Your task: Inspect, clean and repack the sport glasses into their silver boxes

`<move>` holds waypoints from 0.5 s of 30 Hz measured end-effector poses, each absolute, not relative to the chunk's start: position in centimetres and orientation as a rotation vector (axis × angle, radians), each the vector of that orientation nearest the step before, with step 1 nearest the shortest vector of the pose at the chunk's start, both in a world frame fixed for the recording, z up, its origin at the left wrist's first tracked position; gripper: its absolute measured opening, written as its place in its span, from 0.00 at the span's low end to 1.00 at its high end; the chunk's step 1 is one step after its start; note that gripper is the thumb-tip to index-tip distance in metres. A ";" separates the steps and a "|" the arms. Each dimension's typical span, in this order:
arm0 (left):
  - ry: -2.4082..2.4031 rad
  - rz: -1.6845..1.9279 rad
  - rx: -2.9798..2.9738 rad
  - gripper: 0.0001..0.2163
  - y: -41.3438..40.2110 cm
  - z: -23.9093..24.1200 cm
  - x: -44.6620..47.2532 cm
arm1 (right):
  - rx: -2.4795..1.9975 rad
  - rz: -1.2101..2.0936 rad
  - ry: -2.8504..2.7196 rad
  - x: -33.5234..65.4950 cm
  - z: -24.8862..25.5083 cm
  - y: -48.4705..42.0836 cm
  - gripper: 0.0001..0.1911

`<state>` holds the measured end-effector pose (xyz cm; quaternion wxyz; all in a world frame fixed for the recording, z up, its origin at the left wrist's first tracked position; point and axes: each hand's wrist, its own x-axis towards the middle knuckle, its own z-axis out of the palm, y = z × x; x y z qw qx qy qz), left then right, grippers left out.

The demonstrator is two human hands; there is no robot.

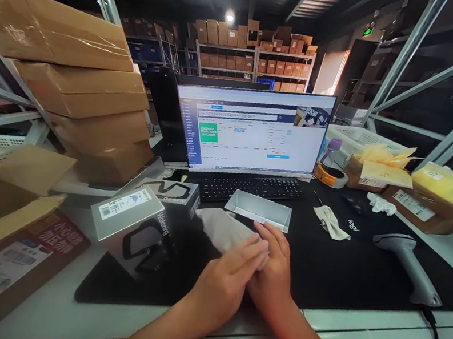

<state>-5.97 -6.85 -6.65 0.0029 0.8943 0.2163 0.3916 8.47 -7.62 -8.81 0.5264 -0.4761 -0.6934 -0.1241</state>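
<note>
My left hand (pixel 229 271) and my right hand (pixel 275 267) are together over the front of the mat, both wrapped round one end of a light grey soft pouch or wrapping (pixel 223 229). What is inside it, if anything, is hidden. Its other end sticks out to the left, towards the boxes. Just beyond my fingers lies a shallow grey box tray (pixel 261 209). Left of the pouch stands a grey Walening box (pixel 141 233) with a white label on top. A second grey printed box (pixel 173 190) is behind it.
A monitor (pixel 250 133) and keyboard (pixel 251 188) stand behind. To the right are a barcode scanner (pixel 410 267), crumpled wrapping (pixel 332 222), a tape roll (pixel 332 177) and cartons with yellow packets (pixel 452 187). Stacked cartons (pixel 79 87) and an open carton (pixel 13 249) flank the left.
</note>
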 end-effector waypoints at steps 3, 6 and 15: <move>0.543 1.178 2.756 0.29 -7.9 -7.6 -6.6 | -1.065 -0.114 -1.675 9.4 -8.6 -7.8 0.14; 0.622 1.295 2.659 0.26 -9.1 -8.8 -7.9 | -1.145 -0.057 -1.685 10.5 -8.3 -8.2 0.11; 1.123 1.346 2.220 0.08 -11.0 -9.9 -10.2 | -1.401 -0.220 -1.851 11.2 -9.2 -8.3 0.10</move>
